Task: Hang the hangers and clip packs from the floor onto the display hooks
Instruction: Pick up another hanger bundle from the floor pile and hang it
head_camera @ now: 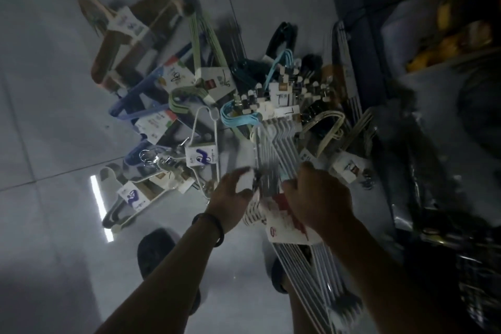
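Note:
A pile of hanger bundles and clip packs [260,89] lies on the grey tiled floor. Both hands hold one bundle of white hangers [273,160] with a red and white card label [287,225]. My right hand [317,195] grips the bundle near its label. At the bundle's left side, my left hand [233,192] has its fingers curled round a white piece. The bundle's long arms run down past my right forearm. The picture is dim and blurred.
Wooden hangers [122,43] lie at the far left of the pile, with blue [135,100], green [206,43] and light blue [235,116] bundles between. A dark display unit [444,171] with goods stands on the right. My dark shoes [157,255] stand below.

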The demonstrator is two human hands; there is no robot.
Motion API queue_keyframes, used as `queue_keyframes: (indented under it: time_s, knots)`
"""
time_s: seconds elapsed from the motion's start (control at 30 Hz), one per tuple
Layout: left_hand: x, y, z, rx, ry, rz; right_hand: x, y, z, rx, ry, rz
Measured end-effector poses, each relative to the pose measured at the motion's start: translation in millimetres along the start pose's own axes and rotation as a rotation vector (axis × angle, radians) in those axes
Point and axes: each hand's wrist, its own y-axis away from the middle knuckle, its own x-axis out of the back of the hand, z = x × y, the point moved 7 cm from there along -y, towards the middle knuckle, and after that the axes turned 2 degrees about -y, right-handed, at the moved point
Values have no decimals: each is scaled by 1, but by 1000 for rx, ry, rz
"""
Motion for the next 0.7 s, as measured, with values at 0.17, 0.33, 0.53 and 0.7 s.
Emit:
queue_keyframes:
  time_s: [0.17, 0.33, 0.53, 0.7]
  knots:
    - [-22, 6, 27, 42, 138, -262, 45, -7, 26, -53, -39, 156]
    - [-42, 2, 53, -57, 271, -332, 62, -10, 29, -30, -207, 237]
    - [-12, 7, 61, -359, -264, 346, 50, -24, 11, 9, -286, 97]
    - [11, -3, 79, -520, -101, 303, 46, -28, 6, 53, -318, 125]
